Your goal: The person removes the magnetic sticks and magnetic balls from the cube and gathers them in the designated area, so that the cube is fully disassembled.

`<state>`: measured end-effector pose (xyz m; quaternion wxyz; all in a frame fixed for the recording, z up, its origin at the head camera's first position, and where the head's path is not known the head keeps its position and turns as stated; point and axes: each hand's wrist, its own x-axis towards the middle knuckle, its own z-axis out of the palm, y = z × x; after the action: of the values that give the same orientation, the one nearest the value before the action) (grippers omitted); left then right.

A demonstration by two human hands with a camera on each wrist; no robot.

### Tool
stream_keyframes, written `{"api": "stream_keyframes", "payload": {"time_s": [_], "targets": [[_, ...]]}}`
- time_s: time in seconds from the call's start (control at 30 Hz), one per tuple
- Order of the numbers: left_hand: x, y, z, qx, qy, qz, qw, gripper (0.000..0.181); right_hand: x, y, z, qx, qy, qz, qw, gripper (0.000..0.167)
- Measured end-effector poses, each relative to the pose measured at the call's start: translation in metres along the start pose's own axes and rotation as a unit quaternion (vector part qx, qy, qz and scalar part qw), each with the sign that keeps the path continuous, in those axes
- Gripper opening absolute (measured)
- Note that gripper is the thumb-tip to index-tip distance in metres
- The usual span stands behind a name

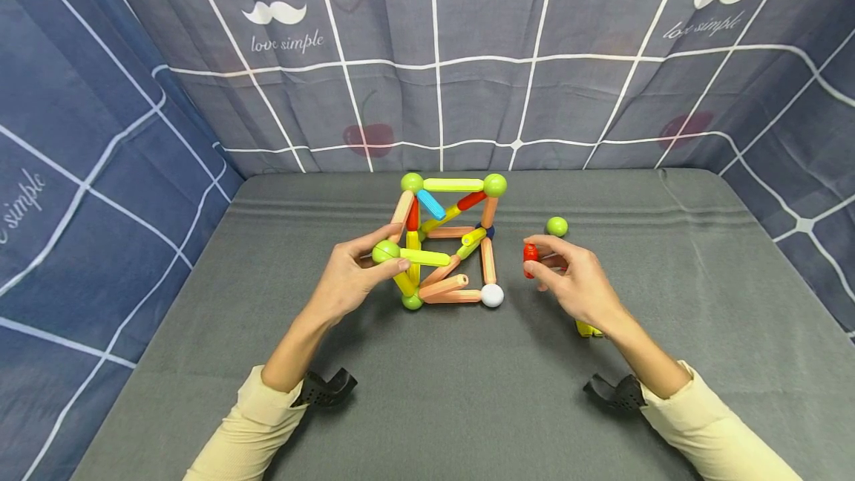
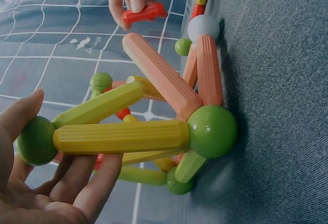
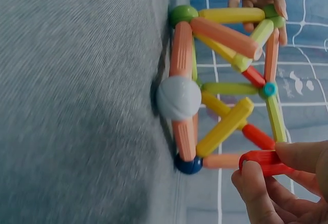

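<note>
Stick-and-ball frame point(image 1: 454, 231) sits mid-pic on the grey tabletop point(image 1: 427, 399), coloured rods joined by balls. L hand point(image 1: 347, 277), just L of centre, grips its raised green ball point(image 1: 386, 252) btwn thumb & fingers. A lime rod point(image 1: 427, 257) juts from that ball toward pic right; a yellow rod point(image 2: 120, 137) runs from it to the lower green ball point(image 2: 212, 131), as the L wrist cam shows.

R hand point(image 1: 574, 280), right of centre, pinches a short red piece point(image 1: 531, 260) w/ thumb & fingertips, held near the frame but apart from it.

On the frame: white ball point(image 1: 492, 295) at lower R corner, navy ball point(image 1: 490, 231) above it, blue rod point(image 1: 430, 204) slanting near the top L. A peach rod point(image 1: 444, 287) w/ one free end pokes R from the bottom L corner.

Loose green ball point(image 1: 557, 226) lies just beyond the R hand, up-pic. Yellow pieces point(image 1: 588, 329) are partly hidden under the R wrist; can't tell how many. Cream sleeves, black wrist straps point(image 1: 327, 388) both sides. Blue-grey curtain point(image 1: 374, 102) w/ white grid lines & "love simple" print fills the top & both sides.
</note>
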<state>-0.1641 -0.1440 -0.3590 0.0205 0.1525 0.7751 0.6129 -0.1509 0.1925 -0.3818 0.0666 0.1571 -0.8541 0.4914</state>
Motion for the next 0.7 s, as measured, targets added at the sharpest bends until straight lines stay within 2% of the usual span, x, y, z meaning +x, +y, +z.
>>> {"api": "stream_keyframes", "payload": {"time_s": [0.17, 0.37, 0.43, 0.7], "targets": [[0.0, -0.001, 0.0, 0.002, -0.001, 0.005, 1.0, 0.055, -0.004, 0.011, -0.012, -0.017, 0.019, 0.002, 0.9997, 0.031], [0.0, 0.0, 0.0, 0.003, 0.002, 0.002, 1.0, 0.054, -0.004, 0.027, -0.031, -0.093, 0.036, 0.039, 0.9942, 0.029], [0.0, 0.0, 0.0, 0.004, 0.003, 0.002, 1.0, 0.054, -0.003, 0.032, -0.038, -0.121, 0.035, 0.053, 0.9907, 0.031], [0.0, 0.001, 0.001, 0.004, 0.002, 0.001, 1.0, 0.054, 0.007, 0.049, -0.058, -0.166, 0.0, 0.087, 0.9823, 0.033]]}}
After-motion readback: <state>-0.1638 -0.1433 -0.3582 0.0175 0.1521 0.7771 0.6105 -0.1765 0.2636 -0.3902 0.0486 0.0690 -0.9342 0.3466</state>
